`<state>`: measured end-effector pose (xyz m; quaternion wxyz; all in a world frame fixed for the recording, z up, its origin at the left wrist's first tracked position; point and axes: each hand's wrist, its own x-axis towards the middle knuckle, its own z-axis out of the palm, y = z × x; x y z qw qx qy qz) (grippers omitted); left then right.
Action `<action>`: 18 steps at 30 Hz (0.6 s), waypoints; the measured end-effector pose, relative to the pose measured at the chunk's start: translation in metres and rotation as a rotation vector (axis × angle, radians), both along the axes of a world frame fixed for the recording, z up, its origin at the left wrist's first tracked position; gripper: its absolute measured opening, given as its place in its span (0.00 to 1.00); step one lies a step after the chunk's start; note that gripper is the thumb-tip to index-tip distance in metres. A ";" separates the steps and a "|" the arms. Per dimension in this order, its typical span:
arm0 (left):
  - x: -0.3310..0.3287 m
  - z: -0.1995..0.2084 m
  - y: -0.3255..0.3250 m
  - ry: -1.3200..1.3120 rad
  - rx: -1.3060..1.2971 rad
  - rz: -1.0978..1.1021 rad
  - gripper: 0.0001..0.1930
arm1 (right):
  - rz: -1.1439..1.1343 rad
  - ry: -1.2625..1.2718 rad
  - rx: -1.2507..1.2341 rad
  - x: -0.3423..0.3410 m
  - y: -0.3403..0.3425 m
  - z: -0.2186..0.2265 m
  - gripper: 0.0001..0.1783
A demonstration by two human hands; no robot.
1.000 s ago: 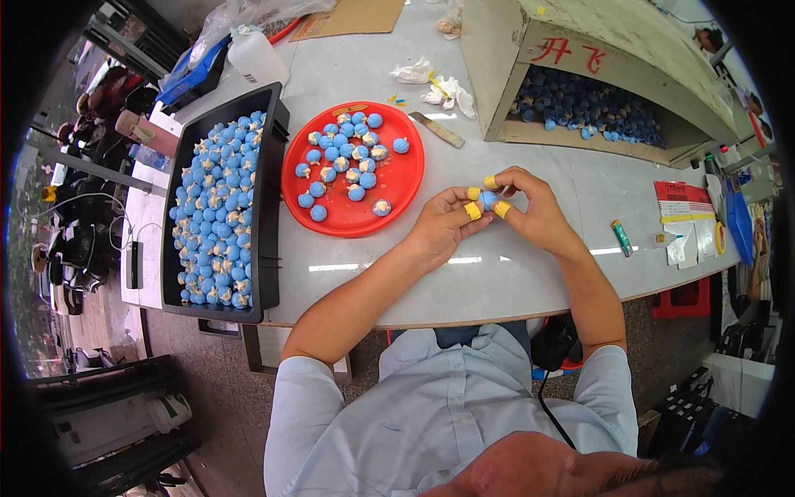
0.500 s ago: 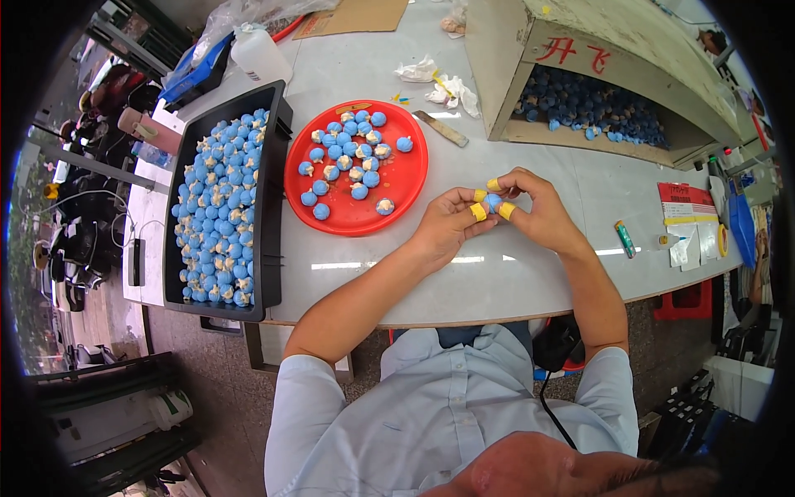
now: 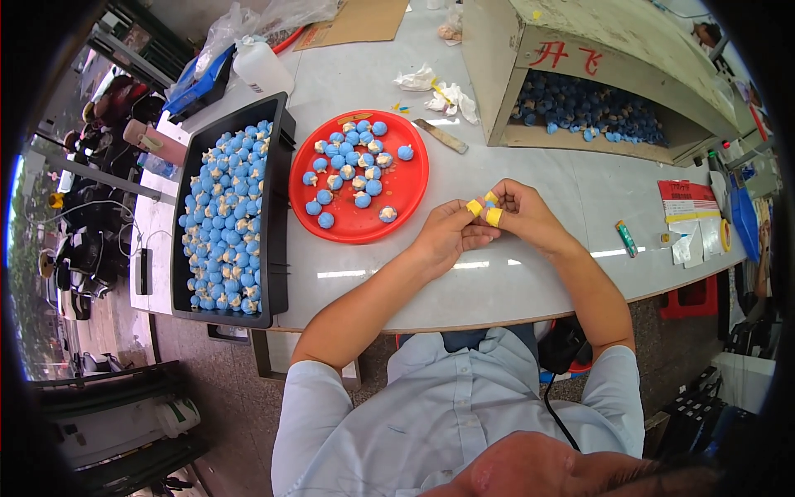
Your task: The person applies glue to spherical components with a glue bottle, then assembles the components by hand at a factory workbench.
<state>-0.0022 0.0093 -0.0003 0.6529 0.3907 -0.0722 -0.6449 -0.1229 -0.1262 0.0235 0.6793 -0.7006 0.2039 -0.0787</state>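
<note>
My left hand [image 3: 445,235] and my right hand [image 3: 532,220] meet above the table, right of a red round tray [image 3: 406,195]. Both have yellow tape wrapped round fingertips. Thumbs and fingers are pinched together around a small blue ball, now almost wholly covered by them. Several similar blue balls [image 3: 362,200], many with ragged cream-coloured bits, lie scattered in the tray. Farther left, a deep black bin [image 3: 277,207] is heaped with more of these blue and cream balls [image 3: 224,224].
A beige box-like cabinet [image 3: 571,33] at the far right holds many blue balls [image 3: 580,103]. A flat scraper-like strip [image 3: 441,136] and crumpled tissues [image 3: 451,99] lie beyond the tray. A green tube [image 3: 626,238] and a red-and-white packet [image 3: 688,203] lie right. A white bottle [image 3: 262,66] stands back left.
My fingers have closed further over the blue ball, which showed between them before. The right fingers have shifted and curled. The whole view has moved slightly.
</note>
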 end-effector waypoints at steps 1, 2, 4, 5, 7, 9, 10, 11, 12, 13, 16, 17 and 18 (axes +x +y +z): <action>-0.001 0.000 0.000 -0.032 0.018 0.021 0.13 | -0.016 -0.031 0.028 0.001 0.003 0.000 0.12; -0.001 0.001 0.001 -0.064 0.036 0.040 0.12 | -0.017 -0.032 0.029 0.001 0.002 0.004 0.12; 0.000 0.002 0.001 -0.086 0.040 0.068 0.11 | -0.042 0.166 0.207 -0.001 -0.002 0.012 0.14; 0.000 0.003 0.000 -0.106 0.043 0.095 0.09 | -0.045 0.166 0.210 -0.001 -0.001 0.010 0.14; -0.001 0.004 0.001 -0.125 0.043 0.097 0.09 | -0.035 0.207 0.247 0.002 0.002 0.003 0.15; -0.001 0.005 0.002 -0.142 0.044 0.105 0.09 | -0.041 0.196 0.268 0.004 0.004 -0.002 0.15; -0.001 0.004 0.002 -0.169 0.051 0.102 0.10 | -0.046 0.185 0.287 0.004 0.005 -0.004 0.15; -0.001 0.005 0.002 -0.195 0.058 0.099 0.10 | -0.046 0.186 0.290 0.004 0.005 -0.004 0.15; -0.001 0.004 0.002 -0.194 0.061 0.099 0.10 | -0.052 0.171 0.298 0.004 0.005 -0.005 0.14; -0.002 0.004 0.001 -0.188 0.059 0.103 0.10 | -0.059 0.156 0.307 0.004 0.005 -0.005 0.14; -0.005 0.010 0.001 -0.177 0.071 0.103 0.11 | -0.085 0.150 0.350 0.004 0.004 -0.010 0.14; -0.006 0.012 0.001 -0.170 0.080 0.104 0.12 | -0.086 0.151 0.352 0.004 0.004 -0.010 0.14; -0.006 0.009 0.001 -0.169 0.082 0.102 0.12 | -0.083 0.152 0.343 0.005 0.005 -0.009 0.13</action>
